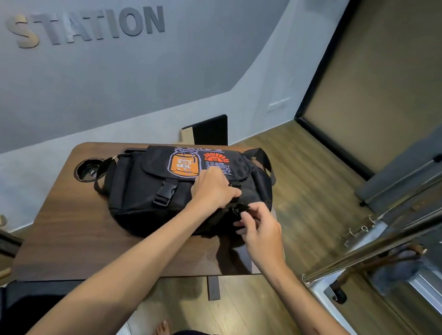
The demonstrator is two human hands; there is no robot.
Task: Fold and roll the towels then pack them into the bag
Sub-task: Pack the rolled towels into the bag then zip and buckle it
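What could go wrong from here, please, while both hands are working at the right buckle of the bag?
The left buckle looks fastened, but the right one, under the left hand and right hand, may not latch, leaving the flap loose. Pulling could also slide the bag toward the table edge.

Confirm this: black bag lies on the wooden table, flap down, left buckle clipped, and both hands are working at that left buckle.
Wrong on one point. In the head view the left hand and right hand work at the right side of the black bag, not at the clipped left buckle. The rest holds: wooden table, flap down.
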